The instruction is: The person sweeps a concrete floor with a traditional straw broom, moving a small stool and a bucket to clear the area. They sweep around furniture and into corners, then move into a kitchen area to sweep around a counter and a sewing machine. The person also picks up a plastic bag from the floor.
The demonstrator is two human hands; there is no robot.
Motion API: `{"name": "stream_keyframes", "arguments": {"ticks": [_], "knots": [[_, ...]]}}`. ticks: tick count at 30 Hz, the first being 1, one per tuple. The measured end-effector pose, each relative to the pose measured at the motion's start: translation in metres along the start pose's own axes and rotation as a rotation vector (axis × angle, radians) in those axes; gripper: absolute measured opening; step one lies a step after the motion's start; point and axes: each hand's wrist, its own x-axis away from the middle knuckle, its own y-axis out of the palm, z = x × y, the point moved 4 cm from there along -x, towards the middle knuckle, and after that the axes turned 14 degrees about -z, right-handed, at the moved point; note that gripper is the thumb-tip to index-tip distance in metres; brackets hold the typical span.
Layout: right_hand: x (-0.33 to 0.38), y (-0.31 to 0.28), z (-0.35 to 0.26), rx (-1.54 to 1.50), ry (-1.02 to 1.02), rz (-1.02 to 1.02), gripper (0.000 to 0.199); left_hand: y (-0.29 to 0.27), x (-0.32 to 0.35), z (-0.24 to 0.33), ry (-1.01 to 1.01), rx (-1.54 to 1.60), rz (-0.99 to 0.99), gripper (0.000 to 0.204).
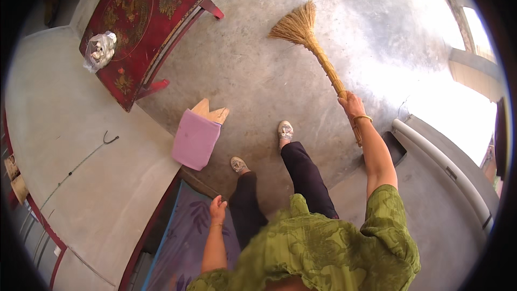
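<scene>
My right hand is wrapped round the handle of a straw broom. The tan bristles fan out ahead of me at the far end, and the end of the handle sticks out behind my wrist. Bent at the elbow on the left, my left hand hangs with nothing in it, its fingers loosely apart. Beyond that hand is a low stool or block with a pink-purple cover and pale wooden pieces showing at its far side.
A red table with gold designs stands far left, bearing a clear bag of whitish round things. A dark dustpan-like container sits by the right wall, near a white pipe. A purple patterned cloth lies at lower left.
</scene>
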Motion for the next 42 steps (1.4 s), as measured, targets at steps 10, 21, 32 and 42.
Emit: {"name": "stream_keyframes", "arguments": {"ticks": [10, 21, 32, 42], "knots": [[0.085, 0.067, -0.024, 0.222, -0.163, -0.129, 0.043, -0.022, 0.002, 0.055, 0.007, -0.103, -0.045, 0.043], [-0.019, 0.009, -0.055, 0.071, 0.061, 0.007, 0.035, -0.085, -0.075, 0.151, 0.046, -0.167, -0.205, 0.041], [0.161, 0.1, -0.039, -0.597, 0.226, 0.148, 0.073, -0.111, -0.106, 0.23, -0.026, -0.169, -0.389, 0.041], [0.37, 0.215, -0.045, -2.176, 0.428, -0.145, 0.028, -0.11, -0.115, 0.254, -0.059, -0.264, -0.467, 0.041]]}}
